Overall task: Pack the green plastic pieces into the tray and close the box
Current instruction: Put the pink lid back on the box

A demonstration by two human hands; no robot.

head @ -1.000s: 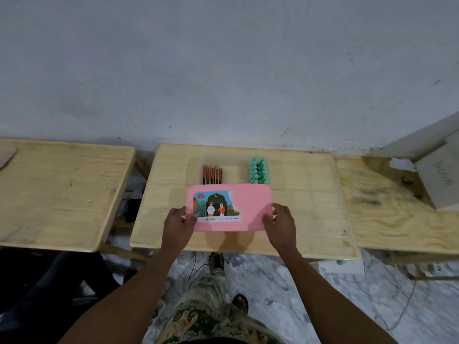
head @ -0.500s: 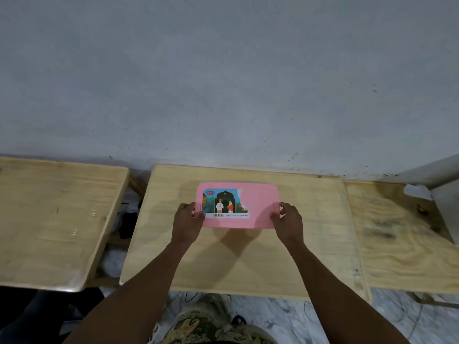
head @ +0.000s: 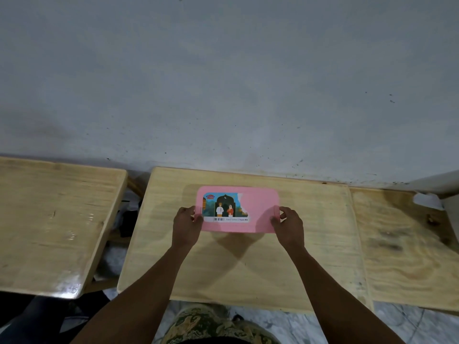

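pressing lid: pink lid [head: 258,212] lies flat over the box at the far middle of the centre bench [head: 248,269].
left hand [head: 186,225]: fingers curled onto the lid's left short edge, gripping it.
right hand [head: 289,225]: pinching the right short edge likewise.
why: a grip at both ends likely seats the lid evenly.
green pieces, tray: hidden under the lid; cannot tell.
sticker [head: 224,207]: torn, left half of lid.
surface: pale plywood, another bench on each side.
room: scuffed grey wall [head: 223,83] behind; marbled floor below.
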